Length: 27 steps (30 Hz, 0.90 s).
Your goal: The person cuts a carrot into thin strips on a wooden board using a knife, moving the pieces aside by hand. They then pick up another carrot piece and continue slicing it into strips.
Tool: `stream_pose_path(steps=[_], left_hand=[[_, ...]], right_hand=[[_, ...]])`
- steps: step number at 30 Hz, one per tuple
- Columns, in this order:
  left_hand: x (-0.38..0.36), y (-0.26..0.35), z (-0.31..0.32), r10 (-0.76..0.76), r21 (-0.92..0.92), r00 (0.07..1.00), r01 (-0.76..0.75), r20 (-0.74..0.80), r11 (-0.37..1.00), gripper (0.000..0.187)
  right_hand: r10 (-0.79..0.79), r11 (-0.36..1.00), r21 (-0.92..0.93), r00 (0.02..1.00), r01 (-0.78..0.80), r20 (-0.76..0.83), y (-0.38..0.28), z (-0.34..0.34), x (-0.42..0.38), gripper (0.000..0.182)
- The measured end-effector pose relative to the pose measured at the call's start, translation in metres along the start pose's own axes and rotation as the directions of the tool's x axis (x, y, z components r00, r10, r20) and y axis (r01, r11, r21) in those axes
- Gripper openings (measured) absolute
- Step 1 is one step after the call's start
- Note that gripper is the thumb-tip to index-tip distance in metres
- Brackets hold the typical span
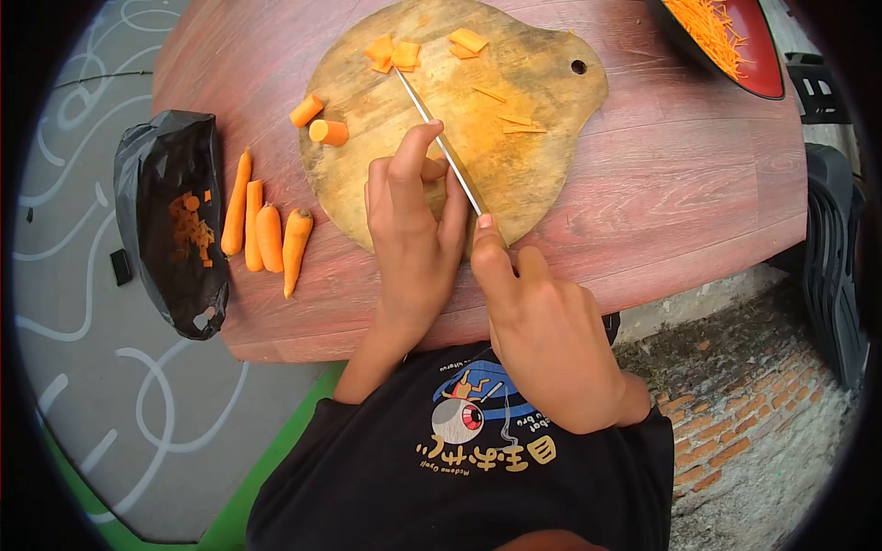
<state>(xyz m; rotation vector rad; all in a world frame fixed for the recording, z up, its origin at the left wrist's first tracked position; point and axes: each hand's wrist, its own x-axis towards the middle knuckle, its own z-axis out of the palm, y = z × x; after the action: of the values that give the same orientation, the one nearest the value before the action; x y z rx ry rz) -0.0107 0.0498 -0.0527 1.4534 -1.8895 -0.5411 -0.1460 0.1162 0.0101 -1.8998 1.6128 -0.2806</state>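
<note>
My right hand (551, 340) is closed around the handle of a kitchen knife (462, 179), its forefinger and thumb up near the base of the blade. The blade slants up and left over the round wooden cutting board (349, 197), its tip at a small group of orange carrot pieces (390, 53). My left hand (413, 216) is bent at the knife, fingers curled against the middle of the blade. More carrot slices (468, 42) and a few thin carrot strips (519, 124) lie on the board. Two thick carrot chunks (329, 132) rest by its left edge.
Several whole carrots (268, 239) lie on the reddish wooden table (680, 202) left of the board. Beside them, at the table's edge, a black plastic bag (152, 211) holds orange scraps. A red and black bowl (761, 46) of shredded carrot (707, 32) stands at the upper right.
</note>
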Motion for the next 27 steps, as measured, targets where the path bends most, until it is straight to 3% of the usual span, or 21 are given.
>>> stream_pose_path(steps=[13,19,27], left_hand=[[-0.001,-0.004,0.001,0.003,-0.025,1.0,-0.003,-0.006,1.0,0.06],[-0.001,-0.003,-0.002,-0.002,-0.039,1.0,0.003,0.012,0.999,0.059],[-0.003,-0.007,-0.003,-0.089,-0.16,0.995,0.096,0.047,0.983,0.062]], right_hand=[[-0.005,1.0,-0.023,1.0,0.005,0.023,-0.003,-0.001,-0.001,0.052],[0.01,0.998,0.06,0.997,-0.014,0.074,0.0,-0.001,0.008,0.046],[0.022,1.0,0.023,0.998,-0.021,-0.051,-0.005,0.011,0.02,0.043]])
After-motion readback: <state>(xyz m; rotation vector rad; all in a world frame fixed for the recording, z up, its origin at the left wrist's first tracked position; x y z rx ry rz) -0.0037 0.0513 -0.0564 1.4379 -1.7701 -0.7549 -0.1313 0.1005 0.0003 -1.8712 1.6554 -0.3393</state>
